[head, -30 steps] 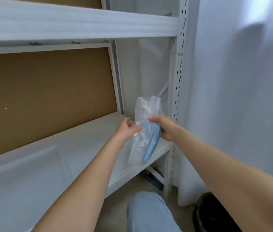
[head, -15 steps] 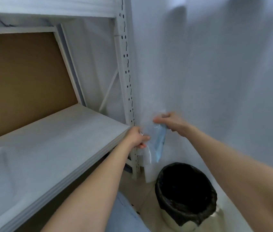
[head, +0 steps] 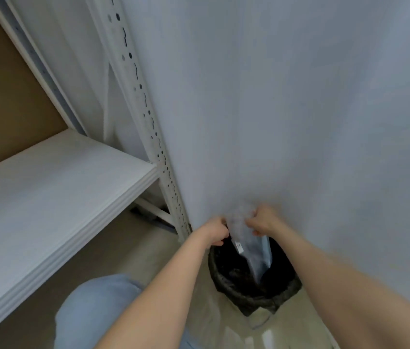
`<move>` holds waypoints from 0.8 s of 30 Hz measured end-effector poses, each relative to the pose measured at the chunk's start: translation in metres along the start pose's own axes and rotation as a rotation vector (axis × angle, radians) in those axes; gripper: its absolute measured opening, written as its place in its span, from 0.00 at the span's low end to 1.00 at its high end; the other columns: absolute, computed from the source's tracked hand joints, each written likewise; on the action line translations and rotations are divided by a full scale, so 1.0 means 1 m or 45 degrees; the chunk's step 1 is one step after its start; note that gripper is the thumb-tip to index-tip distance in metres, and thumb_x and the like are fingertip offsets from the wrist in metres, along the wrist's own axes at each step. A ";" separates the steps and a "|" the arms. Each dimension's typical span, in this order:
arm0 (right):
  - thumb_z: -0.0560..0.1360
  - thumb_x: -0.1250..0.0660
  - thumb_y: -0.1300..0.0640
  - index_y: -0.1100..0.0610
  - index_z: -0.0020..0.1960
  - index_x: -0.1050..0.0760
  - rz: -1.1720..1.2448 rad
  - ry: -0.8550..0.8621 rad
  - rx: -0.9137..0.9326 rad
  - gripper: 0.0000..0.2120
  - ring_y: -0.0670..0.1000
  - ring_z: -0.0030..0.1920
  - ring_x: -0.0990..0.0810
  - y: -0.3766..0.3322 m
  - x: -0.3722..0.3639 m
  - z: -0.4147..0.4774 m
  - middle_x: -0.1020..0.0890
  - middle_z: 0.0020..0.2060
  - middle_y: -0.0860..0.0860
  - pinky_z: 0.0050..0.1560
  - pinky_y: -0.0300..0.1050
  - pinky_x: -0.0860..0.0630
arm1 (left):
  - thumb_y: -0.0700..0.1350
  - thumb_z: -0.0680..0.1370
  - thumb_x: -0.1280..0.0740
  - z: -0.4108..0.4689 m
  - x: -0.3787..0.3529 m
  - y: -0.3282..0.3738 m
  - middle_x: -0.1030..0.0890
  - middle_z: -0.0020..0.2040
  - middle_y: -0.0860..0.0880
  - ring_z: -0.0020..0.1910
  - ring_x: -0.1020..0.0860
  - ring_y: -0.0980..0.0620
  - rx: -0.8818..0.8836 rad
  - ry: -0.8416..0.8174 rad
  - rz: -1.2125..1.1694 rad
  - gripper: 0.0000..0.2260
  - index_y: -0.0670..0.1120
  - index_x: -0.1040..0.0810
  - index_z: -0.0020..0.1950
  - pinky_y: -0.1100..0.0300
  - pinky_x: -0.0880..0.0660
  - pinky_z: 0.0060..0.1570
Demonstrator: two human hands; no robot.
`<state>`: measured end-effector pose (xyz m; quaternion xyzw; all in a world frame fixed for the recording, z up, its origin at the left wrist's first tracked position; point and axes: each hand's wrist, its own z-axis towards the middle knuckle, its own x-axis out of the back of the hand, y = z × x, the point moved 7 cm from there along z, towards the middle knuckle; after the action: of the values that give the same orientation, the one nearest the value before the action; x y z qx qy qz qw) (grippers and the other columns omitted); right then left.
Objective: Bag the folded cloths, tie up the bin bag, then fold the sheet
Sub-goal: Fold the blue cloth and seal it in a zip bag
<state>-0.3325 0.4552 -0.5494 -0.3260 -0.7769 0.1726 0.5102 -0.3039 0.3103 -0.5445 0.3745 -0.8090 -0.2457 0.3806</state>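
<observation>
A clear plastic bag (head: pixel 254 250) with a blue folded cloth inside hangs between my hands, its lower end dipping into the black bin bag (head: pixel 246 295) that lines a bin on the floor. My left hand (head: pixel 215 231) pinches the bag's top at the left side. At the right side, my right hand (head: pixel 261 220) grips the same top edge with curled fingers. The bag's upper part is blurred against the white sheet (head: pixel 287 109) hanging behind it.
A white metal rack stands at the left, with its shelf board (head: pixel 55 195) and a perforated upright post (head: pixel 148 122) close to the bin. My knee in light blue trousers (head: pixel 95 308) is low in the middle. Beige floor surrounds the bin.
Both hands carried the clear bag from the shelf's right end to the right and down, over the black-lined bin. The view swung right and downward with them.
</observation>
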 end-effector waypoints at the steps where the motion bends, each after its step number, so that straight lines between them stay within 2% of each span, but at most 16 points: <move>1: 0.73 0.36 0.56 0.58 0.35 0.25 -0.023 -0.002 -0.020 0.10 0.56 0.46 0.16 0.011 -0.012 0.004 0.16 0.44 0.59 0.45 0.46 0.20 | 0.33 0.78 0.42 0.007 0.003 -0.006 0.24 0.52 0.45 0.54 0.29 0.50 0.013 0.039 0.056 0.12 0.41 0.25 0.58 0.59 0.29 0.52; 2: 0.74 0.37 0.56 0.60 0.40 0.23 -0.030 -0.011 -0.055 0.09 0.58 0.50 0.18 0.022 -0.025 0.006 0.17 0.46 0.59 0.43 0.45 0.22 | 0.33 0.78 0.42 0.012 0.005 -0.013 0.23 0.56 0.43 0.54 0.27 0.49 0.029 0.070 0.113 0.12 0.39 0.24 0.59 0.59 0.29 0.51; 4: 0.75 0.38 0.57 0.61 0.43 0.24 0.032 -0.063 -0.129 0.09 0.59 0.51 0.19 0.040 -0.051 0.011 0.19 0.44 0.58 0.37 0.41 0.28 | 0.34 0.78 0.42 0.020 0.007 -0.027 0.23 0.61 0.39 0.56 0.24 0.46 0.071 0.102 0.225 0.15 0.36 0.25 0.63 0.59 0.28 0.48; 5: 0.76 0.38 0.56 0.61 0.46 0.24 0.066 -0.094 -0.155 0.09 0.58 0.51 0.19 0.046 -0.065 0.013 0.19 0.45 0.57 0.38 0.41 0.28 | 0.35 0.78 0.42 0.026 0.007 -0.035 0.22 0.60 0.39 0.57 0.23 0.44 0.093 0.101 0.272 0.14 0.36 0.24 0.61 0.57 0.27 0.47; 7: 0.77 0.37 0.54 0.62 0.53 0.22 0.105 -0.138 -0.189 0.13 0.57 0.52 0.19 0.055 -0.087 0.022 0.18 0.50 0.58 0.41 0.42 0.27 | 0.36 0.79 0.43 0.035 0.004 -0.049 0.21 0.49 0.42 0.55 0.23 0.46 0.141 0.068 0.329 0.09 0.39 0.23 0.49 0.57 0.27 0.48; 8: 0.77 0.36 0.54 0.63 0.54 0.22 0.113 -0.167 -0.199 0.14 0.57 0.52 0.20 0.057 -0.096 0.025 0.18 0.50 0.58 0.42 0.43 0.27 | 0.36 0.80 0.44 0.037 0.000 -0.054 0.25 0.43 0.46 0.52 0.25 0.48 0.178 0.037 0.348 0.10 0.41 0.26 0.42 0.59 0.28 0.46; 9: 0.76 0.35 0.54 0.63 0.55 0.22 0.127 -0.194 -0.216 0.14 0.57 0.51 0.20 0.061 -0.104 0.027 0.19 0.50 0.58 0.44 0.45 0.25 | 0.37 0.81 0.44 0.040 -0.003 -0.057 0.27 0.41 0.48 0.50 0.26 0.50 0.197 0.013 0.367 0.11 0.42 0.28 0.40 0.60 0.29 0.45; 10: 0.76 0.35 0.55 0.63 0.56 0.22 0.139 -0.212 -0.236 0.14 0.57 0.52 0.20 0.064 -0.111 0.028 0.19 0.51 0.58 0.47 0.46 0.24 | 0.38 0.81 0.44 0.042 -0.008 -0.059 0.25 0.46 0.46 0.52 0.26 0.49 0.210 -0.030 0.379 0.09 0.41 0.26 0.45 0.60 0.29 0.47; 11: 0.77 0.35 0.55 0.63 0.58 0.23 0.149 -0.223 -0.253 0.14 0.57 0.53 0.20 0.067 -0.116 0.029 0.19 0.52 0.59 0.50 0.47 0.24 | 0.39 0.82 0.43 0.044 -0.012 -0.061 0.24 0.56 0.43 0.57 0.26 0.47 0.209 -0.062 0.380 0.10 0.39 0.25 0.57 0.59 0.28 0.53; 12: 0.77 0.35 0.55 0.63 0.59 0.23 0.160 -0.236 -0.264 0.15 0.58 0.54 0.21 0.070 -0.120 0.031 0.19 0.53 0.59 0.53 0.48 0.24 | 0.39 0.81 0.42 0.045 -0.015 -0.063 0.26 0.64 0.42 0.61 0.27 0.46 0.214 -0.069 0.364 0.14 0.38 0.28 0.66 0.58 0.28 0.56; 13: 0.77 0.36 0.55 0.63 0.61 0.24 0.172 -0.254 -0.276 0.16 0.58 0.55 0.21 0.072 -0.123 0.032 0.20 0.55 0.59 0.55 0.49 0.24 | 0.39 0.81 0.42 0.046 -0.018 -0.065 0.27 0.67 0.41 0.60 0.27 0.46 0.219 -0.074 0.355 0.17 0.37 0.30 0.69 0.57 0.28 0.56; 15: 0.77 0.36 0.54 0.63 0.63 0.25 0.186 -0.300 -0.300 0.17 0.59 0.57 0.22 0.075 -0.128 0.033 0.20 0.57 0.60 0.58 0.49 0.24 | 0.40 0.80 0.40 0.049 -0.022 -0.071 0.24 0.60 0.40 0.49 0.26 0.48 0.254 -0.103 0.321 0.17 0.37 0.29 0.68 0.56 0.27 0.52; 16: 0.77 0.35 0.54 0.63 0.63 0.25 0.173 -0.320 -0.310 0.18 0.59 0.57 0.22 0.076 -0.128 0.033 0.20 0.57 0.60 0.58 0.48 0.24 | 0.41 0.80 0.39 0.050 -0.024 -0.074 0.23 0.58 0.42 0.48 0.26 0.47 0.284 -0.118 0.298 0.17 0.38 0.29 0.68 0.55 0.27 0.51; 19: 0.77 0.34 0.52 0.65 0.62 0.26 0.077 -0.353 -0.350 0.20 0.58 0.56 0.21 0.078 -0.131 0.033 0.21 0.57 0.60 0.53 0.46 0.24 | 0.42 0.80 0.38 0.049 -0.021 -0.074 0.26 0.65 0.42 0.56 0.26 0.46 0.304 -0.142 0.271 0.18 0.40 0.31 0.69 0.55 0.27 0.51; 22: 0.76 0.33 0.53 0.65 0.62 0.25 0.040 -0.376 -0.357 0.20 0.58 0.56 0.21 0.075 -0.136 0.032 0.20 0.55 0.60 0.51 0.45 0.25 | 0.40 0.80 0.40 0.049 -0.008 -0.078 0.25 0.64 0.40 0.53 0.27 0.47 0.281 -0.097 0.305 0.16 0.38 0.30 0.68 0.59 0.29 0.50; 24: 0.77 0.34 0.54 0.65 0.64 0.27 0.013 -0.394 -0.342 0.20 0.58 0.59 0.22 0.071 -0.139 0.031 0.21 0.56 0.59 0.52 0.45 0.26 | 0.41 0.80 0.39 0.047 0.000 -0.085 0.25 0.62 0.42 0.58 0.25 0.45 0.321 -0.098 0.327 0.17 0.38 0.30 0.68 0.57 0.27 0.54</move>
<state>-0.2995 0.4139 -0.6997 -0.3645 -0.8604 0.1182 0.3359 -0.3055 0.2649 -0.6303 0.3032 -0.8885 -0.1058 0.3277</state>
